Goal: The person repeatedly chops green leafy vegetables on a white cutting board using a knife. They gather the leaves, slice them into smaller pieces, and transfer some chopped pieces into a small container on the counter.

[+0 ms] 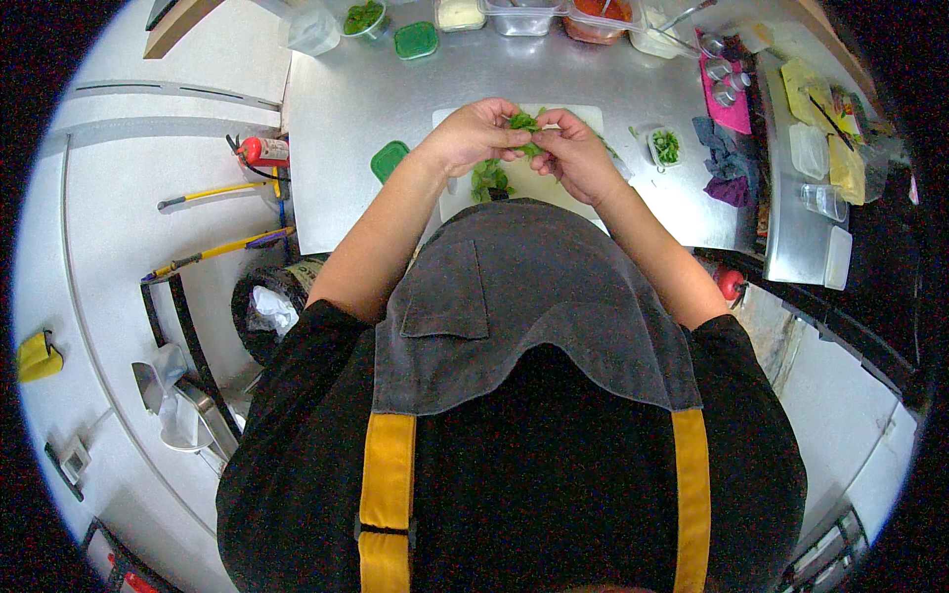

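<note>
Over a white cutting board [457, 201], both my hands are closed on a sprig of leafy green herb [524, 123]. My left hand [473, 136] pinches it from one side, and my right hand [578, 158] from the other, fingertips nearly meeting. The herb's exact kind cannot be made out. More of the leafy herb [488, 178] lies on the board close to my grey apron, beside a small dark thing partly hidden by the apron. To the right, a small clear tub [666, 148] holds cut greens. A green lid [388, 161] lies left of the board.
Along the steel table's [336, 198] far edge stand several containers, one with red food [599, 18], one with green leaves [364, 17], plus a green-lidded tub [416, 41]. At right are a pink tray [727, 99] with metal shakers, dark cloths [727, 158] and a side counter [791, 232].
</note>
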The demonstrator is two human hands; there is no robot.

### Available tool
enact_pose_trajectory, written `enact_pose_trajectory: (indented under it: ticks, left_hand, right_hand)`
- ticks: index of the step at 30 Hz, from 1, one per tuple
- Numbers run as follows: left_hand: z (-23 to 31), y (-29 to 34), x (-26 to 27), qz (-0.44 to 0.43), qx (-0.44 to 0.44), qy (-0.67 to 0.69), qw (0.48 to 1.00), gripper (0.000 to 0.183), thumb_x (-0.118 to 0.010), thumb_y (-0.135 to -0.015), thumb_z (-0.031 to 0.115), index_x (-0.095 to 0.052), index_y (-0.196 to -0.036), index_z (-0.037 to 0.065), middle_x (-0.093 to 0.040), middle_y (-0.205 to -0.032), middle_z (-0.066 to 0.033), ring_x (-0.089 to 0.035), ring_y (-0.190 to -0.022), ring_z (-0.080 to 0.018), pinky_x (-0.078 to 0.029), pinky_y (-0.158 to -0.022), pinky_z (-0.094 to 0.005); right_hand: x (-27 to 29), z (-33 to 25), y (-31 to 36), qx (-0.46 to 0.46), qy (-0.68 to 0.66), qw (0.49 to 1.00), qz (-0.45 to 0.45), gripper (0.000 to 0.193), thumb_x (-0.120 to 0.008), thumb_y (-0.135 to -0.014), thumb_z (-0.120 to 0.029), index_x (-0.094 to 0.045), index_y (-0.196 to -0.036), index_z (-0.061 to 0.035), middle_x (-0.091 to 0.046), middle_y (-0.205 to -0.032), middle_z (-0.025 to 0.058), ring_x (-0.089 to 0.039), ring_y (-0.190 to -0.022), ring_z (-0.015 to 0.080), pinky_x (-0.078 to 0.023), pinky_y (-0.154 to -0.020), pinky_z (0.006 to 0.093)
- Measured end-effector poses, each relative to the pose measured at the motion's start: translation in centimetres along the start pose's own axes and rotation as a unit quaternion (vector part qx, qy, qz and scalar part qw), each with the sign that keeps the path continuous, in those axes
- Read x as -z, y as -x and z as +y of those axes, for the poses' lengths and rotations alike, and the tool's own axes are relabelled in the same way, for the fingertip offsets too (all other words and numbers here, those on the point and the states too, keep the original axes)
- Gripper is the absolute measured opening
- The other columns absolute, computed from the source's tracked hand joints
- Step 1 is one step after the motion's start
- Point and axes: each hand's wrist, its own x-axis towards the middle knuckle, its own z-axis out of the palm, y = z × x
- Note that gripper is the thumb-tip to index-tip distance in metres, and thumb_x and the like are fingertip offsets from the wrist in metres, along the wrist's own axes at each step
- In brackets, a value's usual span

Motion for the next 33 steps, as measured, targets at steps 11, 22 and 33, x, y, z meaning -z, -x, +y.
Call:
enact_pose_trajectory:
  ticks: [11,22,33]
  left_hand:
    - [-5.2,-4.5,-1.0,0.001,0.09,0.135,0.987,0.026,-0.072,-0.092,0.017,-0.061,-0.111,0.003,-0.067,-0.1,-0.0051,-0.065,-0.085,-0.0161,-0.057,-0.079,-0.031]
    - [-14.3,-7.9,-2.4,0.025,0.161,0.085,0.983,0.008,-0.07,-0.087,0.006,-0.063,-0.09,0.005,-0.065,-0.088,-0.0058,-0.065,-0.082,-0.0183,-0.053,-0.075,-0.0282]
    - [-14.8,-12.0,-3.8,0.122,-0.059,-0.408,0.903,0.017,-0.069,-0.079,0.013,-0.071,-0.095,0.006,-0.072,-0.087,-0.0134,-0.069,-0.079,-0.0269,-0.054,-0.074,-0.0364]
  right_hand:
    - [5.2,4.0,0.7,-0.012,0.004,0.992,0.124,0.016,-0.054,-0.096,-0.003,-0.054,-0.11,-0.0091,-0.063,-0.084,0.0066,-0.061,-0.064,0.0154,-0.049,-0.056,0.0277]
    - [9.7,10.5,2.3,0.002,0.285,0.943,0.173,0.012,-0.055,-0.097,-0.005,-0.064,-0.104,-0.0049,-0.067,-0.079,0.0047,-0.063,-0.064,0.0121,-0.052,-0.058,0.0288]
    - [14.0,5.5,5.9,0.029,0.662,0.69,0.292,0.03,-0.064,-0.088,-0.011,-0.062,-0.117,-0.0083,-0.067,-0.098,0.0175,-0.067,-0.09,0.0351,-0.054,-0.081,0.0437]
